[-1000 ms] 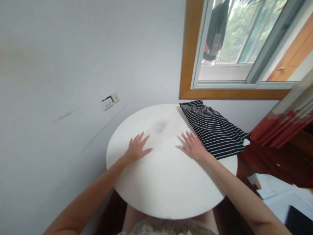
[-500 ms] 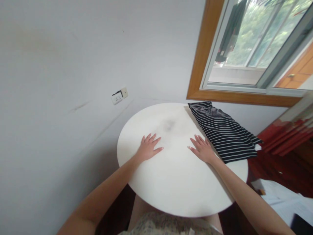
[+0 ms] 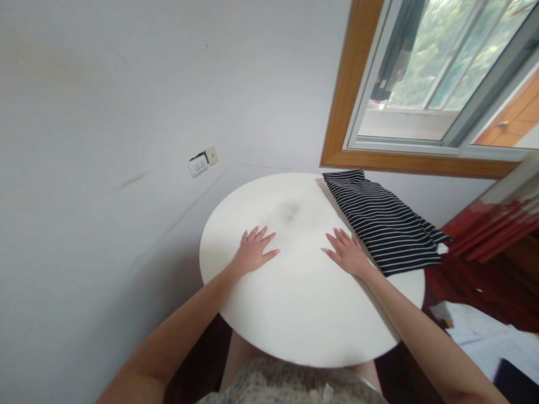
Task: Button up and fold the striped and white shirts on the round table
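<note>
Both my hands lie flat, palms down, on a round white table [image 3: 303, 314]. My left hand [image 3: 252, 252] rests near the middle left with its fingers spread and holds nothing. My right hand [image 3: 347, 252] lies open to the right of it, its outer edge close beside a folded black cloth with thin white stripes [image 3: 383, 221]. The cloth sits on the far right part of the tabletop and reaches its edge. A faint grey smudge [image 3: 288, 210] marks the tabletop beyond my hands.
A grey wall with a white socket plate [image 3: 202, 161] stands behind the table. A wood-framed window [image 3: 349, 101] is at the upper right. Red fabric [image 3: 492, 224] and white sheets [image 3: 484, 336] lie at the right, below the table edge.
The view has swung a little, so the table sits further right in the picture. Both hands stay flat on the tabletop in the same places, and the cloth has not moved.
</note>
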The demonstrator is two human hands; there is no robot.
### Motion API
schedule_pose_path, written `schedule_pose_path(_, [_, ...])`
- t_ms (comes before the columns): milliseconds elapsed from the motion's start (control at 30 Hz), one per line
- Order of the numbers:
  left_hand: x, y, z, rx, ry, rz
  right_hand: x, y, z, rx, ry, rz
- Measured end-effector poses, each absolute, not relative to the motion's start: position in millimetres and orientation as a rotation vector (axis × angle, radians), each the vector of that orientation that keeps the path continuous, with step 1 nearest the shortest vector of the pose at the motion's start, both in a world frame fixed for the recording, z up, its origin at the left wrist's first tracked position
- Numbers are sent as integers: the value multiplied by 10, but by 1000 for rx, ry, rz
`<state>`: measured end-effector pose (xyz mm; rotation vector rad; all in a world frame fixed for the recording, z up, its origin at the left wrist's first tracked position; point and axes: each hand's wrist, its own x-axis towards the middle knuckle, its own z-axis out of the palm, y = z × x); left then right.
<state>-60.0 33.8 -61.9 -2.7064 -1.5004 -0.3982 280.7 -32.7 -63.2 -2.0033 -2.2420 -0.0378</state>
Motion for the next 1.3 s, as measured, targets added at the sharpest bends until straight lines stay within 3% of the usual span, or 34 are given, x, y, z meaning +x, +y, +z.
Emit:
schedule_pose_path(600, [-589, 326, -590, -2705, -1516, -409, 2793, -339, -656, -1948, -2225, -77])
schedule_pose_path(800, [-584, 327, -585, -2715, -1528, -407, 3114, -254, -253, -1676, -2013, -354])
schedule_pose_path(1000, [-593, 324, -590, -2713, -1527, -400, 4070, -122, 325, -1982, -1339, -668])
schedule_pose_path(1167, [-603, 318, -583, -2717, -1523, -394, 4788, -117, 267, -2414, -1137, -479])
schedule_pose_path(1300, [-603, 315, -579, -2723, -1534, -385, 4986, -70, 194, -2368, -1339, -417])
